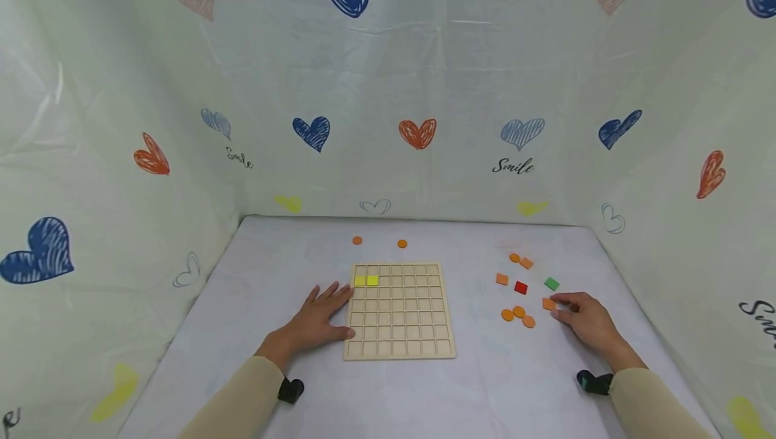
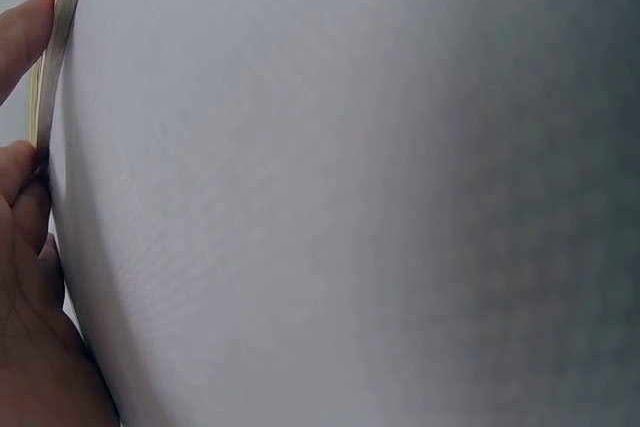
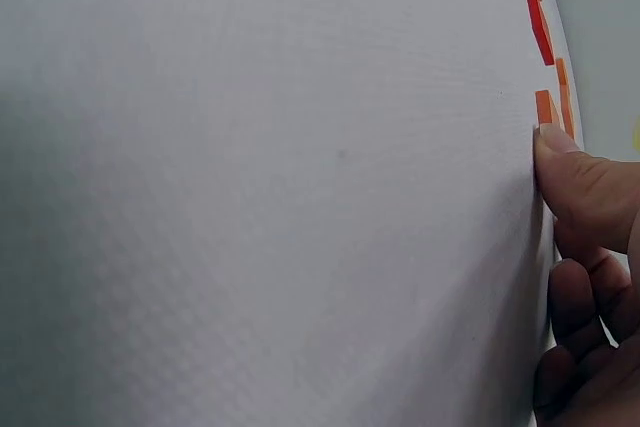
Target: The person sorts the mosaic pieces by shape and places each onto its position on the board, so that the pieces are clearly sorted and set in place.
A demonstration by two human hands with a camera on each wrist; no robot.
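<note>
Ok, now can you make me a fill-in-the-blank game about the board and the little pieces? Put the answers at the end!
The colour of the two tiles on the wooden board is ____.
Beyond the board's far edge lie exactly ____ orange discs.
In the head view, the red tile lies to the ____ of the board.
The right grip pinches an orange tile shaped like a ____.

Missing words: yellow; two; right; square.

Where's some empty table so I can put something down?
There's bare table on the near side of the wooden board, between the two sleeves. Another free strip runs between the board and the leftmost orange square. It's crowded near the right hand: red square, green square and orange circles sit close together.
</note>
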